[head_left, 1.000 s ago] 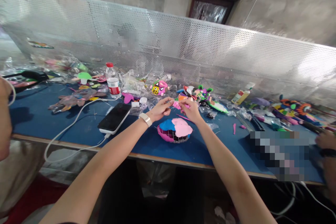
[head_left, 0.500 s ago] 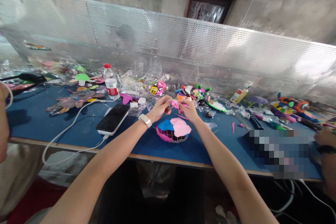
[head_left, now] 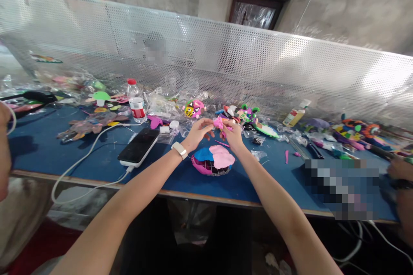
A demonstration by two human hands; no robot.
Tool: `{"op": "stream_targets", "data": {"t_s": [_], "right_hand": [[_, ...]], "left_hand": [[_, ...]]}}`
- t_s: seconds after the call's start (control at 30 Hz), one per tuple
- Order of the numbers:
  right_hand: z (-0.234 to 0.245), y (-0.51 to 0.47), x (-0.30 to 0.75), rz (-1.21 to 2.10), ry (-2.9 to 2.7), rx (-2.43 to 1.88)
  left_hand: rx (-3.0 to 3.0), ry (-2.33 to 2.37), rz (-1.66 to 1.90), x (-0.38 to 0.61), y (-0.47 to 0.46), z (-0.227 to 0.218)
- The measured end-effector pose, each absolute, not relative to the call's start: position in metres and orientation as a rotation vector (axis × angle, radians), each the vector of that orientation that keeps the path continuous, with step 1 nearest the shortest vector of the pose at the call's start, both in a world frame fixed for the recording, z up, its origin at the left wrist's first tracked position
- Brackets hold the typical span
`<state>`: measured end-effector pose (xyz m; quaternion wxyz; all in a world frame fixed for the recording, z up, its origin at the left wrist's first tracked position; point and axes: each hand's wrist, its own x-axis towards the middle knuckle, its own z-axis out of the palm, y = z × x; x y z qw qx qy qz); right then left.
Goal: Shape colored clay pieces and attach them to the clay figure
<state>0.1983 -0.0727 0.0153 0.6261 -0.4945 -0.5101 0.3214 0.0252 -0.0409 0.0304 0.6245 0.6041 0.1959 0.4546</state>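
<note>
A lump of pink modelling clay [head_left: 218,123] is up between my two hands over the table. My right hand [head_left: 233,135] grips it from the right, with more pink showing at the fingers. My left hand [head_left: 197,134], a pale band on its wrist, pinches the lump's left edge between thumb and fingertips. Just below them on the blue table [head_left: 187,182] sits a rounded wire-mesh form [head_left: 213,167], partly covered with blue, light pink and magenta clay. A thin pink stick [head_left: 222,143] lies behind this form.
On the left are a phone-like device [head_left: 138,146] with a white cable and a red-capped bottle [head_left: 137,102]. Colourful clay figures [head_left: 194,108] and plastic wrap line the perforated metal screen [head_left: 200,47]. Other people's arms show at both sides.
The pink lump has risen slightly and shows more of itself between my hands. The fingers of my left hand have shifted and spread a little. The mesh form stays put.
</note>
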Motion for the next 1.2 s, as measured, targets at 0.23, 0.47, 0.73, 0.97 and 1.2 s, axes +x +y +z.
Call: {"op": "stream_targets", "data": {"t_s": [0.23,0.47,0.73,0.97,1.2], "right_hand": [[0.017,-0.079,0.189,0.765,-1.216,-1.122],[0.017,-0.074,0.194,0.874,-1.194,-1.081],[0.034,-0.092,0.198,0.192,-1.403,-0.997],[0.044,-0.106,0.191,-0.014,-1.937,-1.038],[0.039,-0.101,0.203,0.069,-1.945,-1.082]], "left_hand": [[1.556,0.483,1.107,0.025,-0.041,0.027],[1.592,0.550,1.220,0.018,-0.035,0.034],[1.879,0.671,1.298,0.010,-0.028,0.037],[1.820,0.520,1.126,0.018,-0.035,0.037],[1.695,0.374,1.077,0.016,-0.042,0.042]]}}
